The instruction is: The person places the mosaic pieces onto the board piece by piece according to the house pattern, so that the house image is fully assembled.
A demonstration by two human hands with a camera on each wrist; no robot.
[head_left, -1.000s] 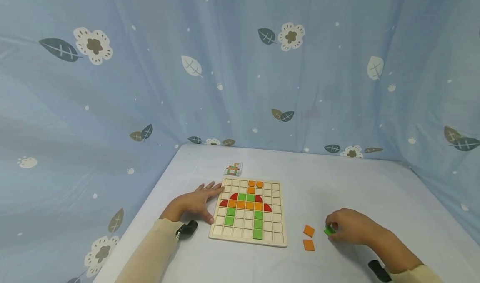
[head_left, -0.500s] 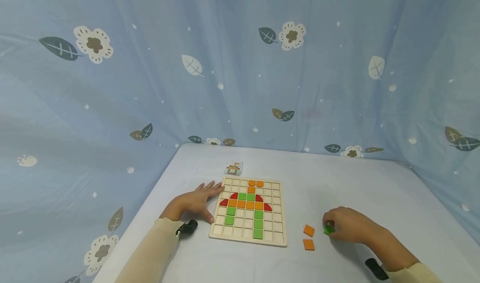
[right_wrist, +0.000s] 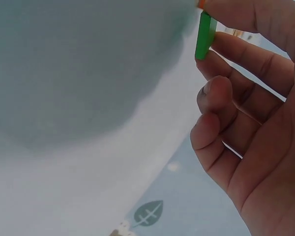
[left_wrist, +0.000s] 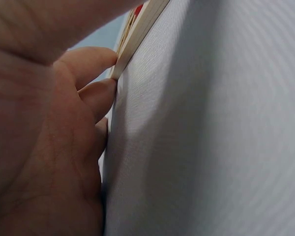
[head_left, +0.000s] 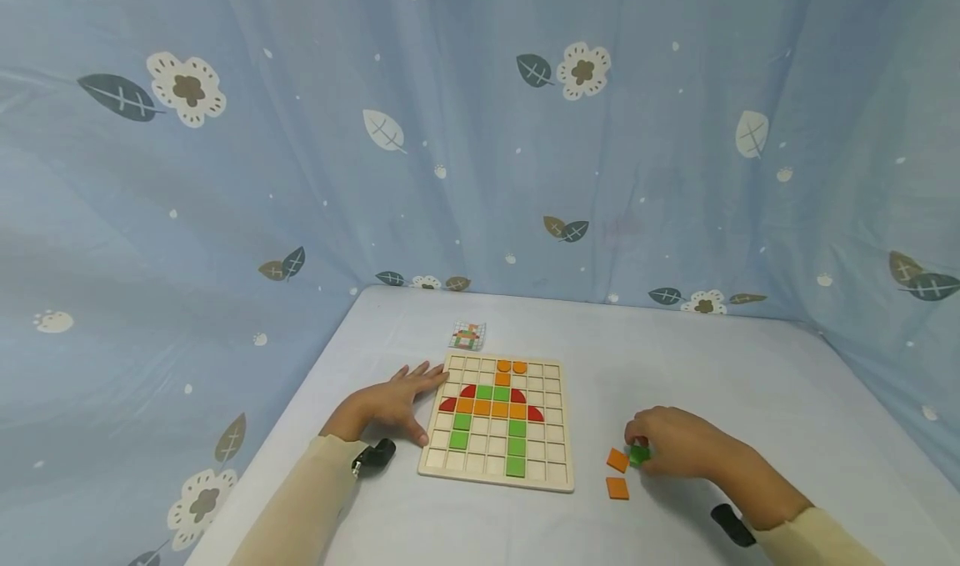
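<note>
My right hand (head_left: 678, 443) pinches a small green square tile (head_left: 639, 456) between thumb and fingers, just right of two loose orange square tiles (head_left: 617, 488). In the right wrist view the green tile (right_wrist: 205, 37) stands on edge at the fingertips. A wooden grid board (head_left: 552, 437) lies mid-table, bearing orange, green and red pieces in some of its cells. My left hand (head_left: 393, 401) rests at the board's left side with fingers spread. Its fingertips (left_wrist: 105, 56) touch the board's edge in the left wrist view.
Behind the board lies a small pattern card (head_left: 467, 336) with a coloured grid picture. White cloth (head_left: 712, 366) covers the table. A blue curtain (head_left: 465, 174) with leaves and flowers hangs along the back and sides.
My right hand has moved left with the green tile, close to the orange tiles. The left hand and the board have stayed in place.
</note>
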